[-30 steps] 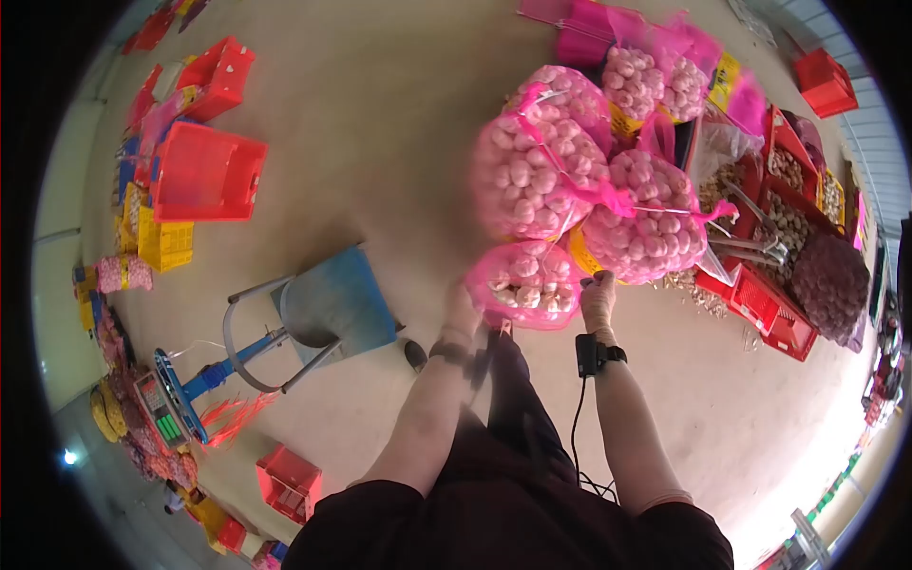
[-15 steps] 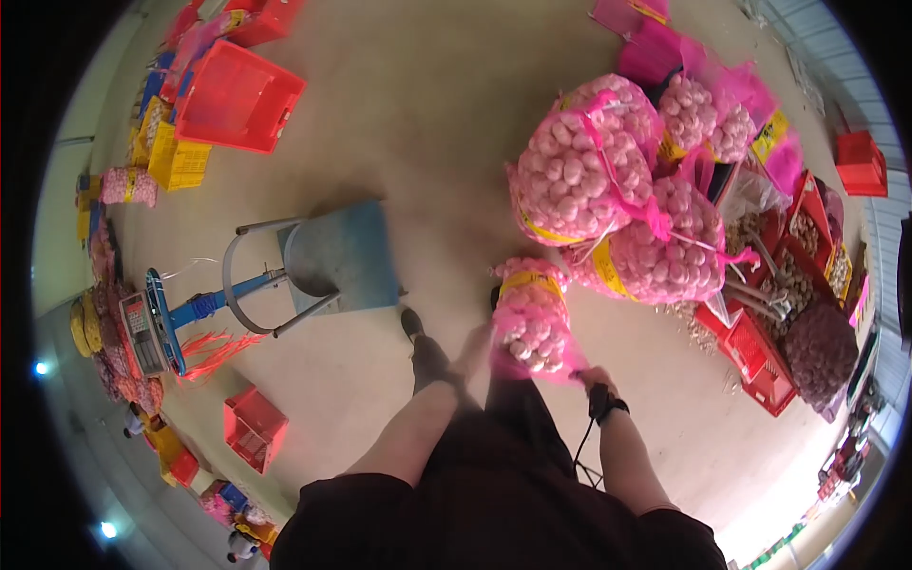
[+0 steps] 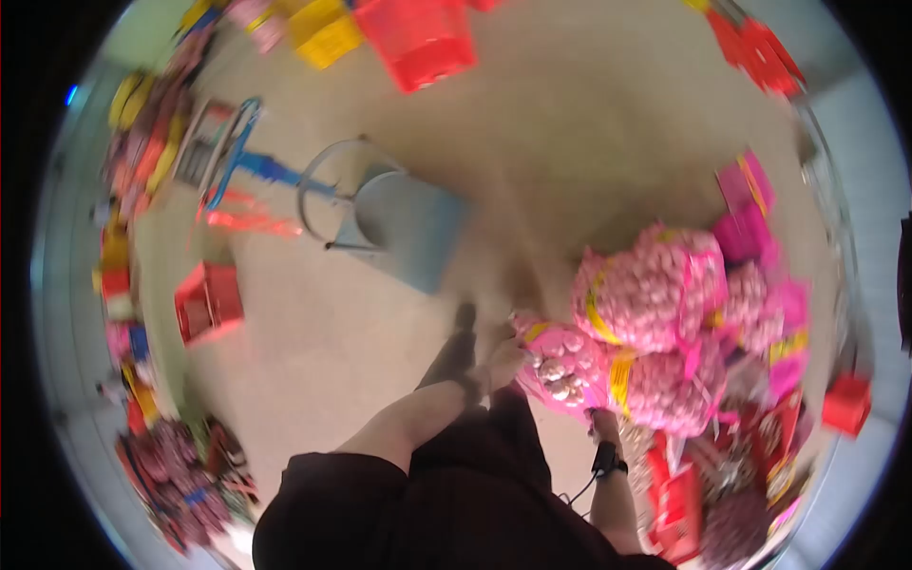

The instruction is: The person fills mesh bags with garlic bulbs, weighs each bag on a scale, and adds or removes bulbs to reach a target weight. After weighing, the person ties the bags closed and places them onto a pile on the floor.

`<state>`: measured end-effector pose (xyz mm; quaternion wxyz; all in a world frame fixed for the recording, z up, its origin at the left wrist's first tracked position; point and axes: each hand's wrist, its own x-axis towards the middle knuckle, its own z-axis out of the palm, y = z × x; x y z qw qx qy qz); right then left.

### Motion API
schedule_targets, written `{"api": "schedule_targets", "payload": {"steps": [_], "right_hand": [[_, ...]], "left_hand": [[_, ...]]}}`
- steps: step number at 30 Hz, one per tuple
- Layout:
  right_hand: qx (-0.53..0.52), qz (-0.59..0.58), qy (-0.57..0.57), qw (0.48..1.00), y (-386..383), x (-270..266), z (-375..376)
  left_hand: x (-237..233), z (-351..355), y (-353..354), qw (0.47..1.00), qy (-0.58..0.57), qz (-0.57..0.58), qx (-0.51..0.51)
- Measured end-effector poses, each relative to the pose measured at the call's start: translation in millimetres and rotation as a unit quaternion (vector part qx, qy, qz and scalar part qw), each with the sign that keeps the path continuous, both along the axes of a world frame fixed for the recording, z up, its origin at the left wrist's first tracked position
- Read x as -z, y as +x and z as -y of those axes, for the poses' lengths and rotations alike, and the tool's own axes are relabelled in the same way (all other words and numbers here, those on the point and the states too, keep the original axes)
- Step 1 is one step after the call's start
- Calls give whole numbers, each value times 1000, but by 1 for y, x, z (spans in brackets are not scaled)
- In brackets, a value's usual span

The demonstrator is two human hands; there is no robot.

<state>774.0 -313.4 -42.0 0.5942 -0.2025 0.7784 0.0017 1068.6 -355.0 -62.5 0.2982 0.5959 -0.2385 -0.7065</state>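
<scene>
The small pink mesh bag of white garlic bulbs (image 3: pixel 562 366) hangs in front of the person's dark-clothed body, above the beige concrete floor (image 3: pixel 589 142). The left hand (image 3: pixel 503 361) lies against its left side and the right hand (image 3: pixel 600 423), with a black wristband, meets its lower right end. Blur hides whether either hand's fingers are closed on the mesh. Just to the right sits a pile of bigger pink garlic bags (image 3: pixel 665 304). Farther left stand a blue platform scale (image 3: pixel 404 228) and a red plastic crate (image 3: pixel 209 302).

Garlic sacks (image 3: pixel 665 313) crowding the right, blue scale (image 3: pixel 408 228) ahead left, floor (image 3: pixel 589 123) beyond seemingly open
</scene>
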Motion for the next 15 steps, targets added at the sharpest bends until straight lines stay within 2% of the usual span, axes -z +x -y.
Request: {"api": "schedule_targets", "payload": {"steps": [1,3,4,5,7,9,10,11,12,13,14,15], "right_hand": [[19,-8,-4,1000,2,-3,13],[14,14,-11,1000,7,-24,39],[-10,28,-33,999,28,-56,56],[-28,28,-38,998,43,-71,72],[-44,63,-68,995,73,-96,104],[-92,78,-93,988,121,-130,146],[-124,68,-118,983,146,-143,164],[-158,58,-139,976,162,-151,176],[-310,129,-299,893,155,-124,188],[-324,133,-298,888,164,-122,207],[-595,39,-401,696,178,-121,227],[-784,-62,-459,414,192,-114,246]], "left_hand": [[-12,7,4,999,-9,2,-38],[-48,25,13,982,24,-114,-147],[-84,32,30,981,-77,-103,-148],[-117,37,47,977,-84,-102,-165],[-160,47,76,955,27,-218,-201],[-119,52,93,962,28,-195,-191],[-170,61,121,976,61,-122,-168],[-200,61,142,983,100,-49,-146],[-179,51,149,980,100,-54,-162],[-139,41,155,986,3,-51,-158],[-119,37,169,983,-95,-43,-150],[-140,39,188,981,-99,-36,-160]]}}
